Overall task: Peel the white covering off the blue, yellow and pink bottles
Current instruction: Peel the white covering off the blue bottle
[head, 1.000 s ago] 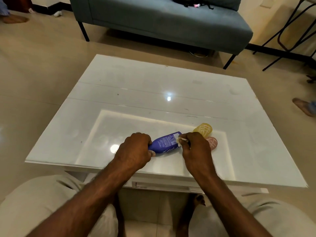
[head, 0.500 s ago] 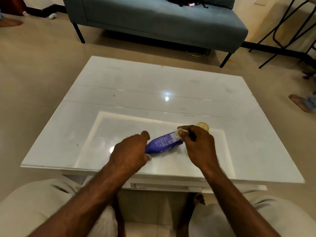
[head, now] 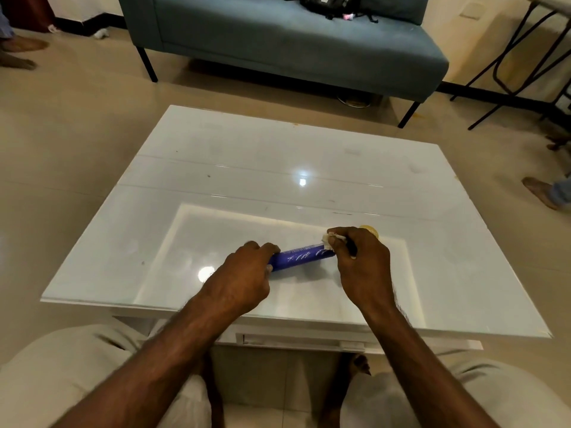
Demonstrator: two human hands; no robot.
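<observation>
A blue bottle with white lettering is held lying sideways just above the white table. My left hand grips its left end. My right hand is closed at its right end, pinching a scrap of white covering between thumb and fingers. Behind my right hand only the top of the yellow bottle shows. The pink bottle is hidden behind that hand.
A grey-blue sofa with a black bag stands beyond the table. Black metal chair legs are at the far right. Other people's feet rest on the tiled floor at both sides. My knees are below the table's near edge.
Both hands have lifted and turned the blue bottle; my right hand rose with the white scrap and now hides the pink bottle and most of the yellow one.
</observation>
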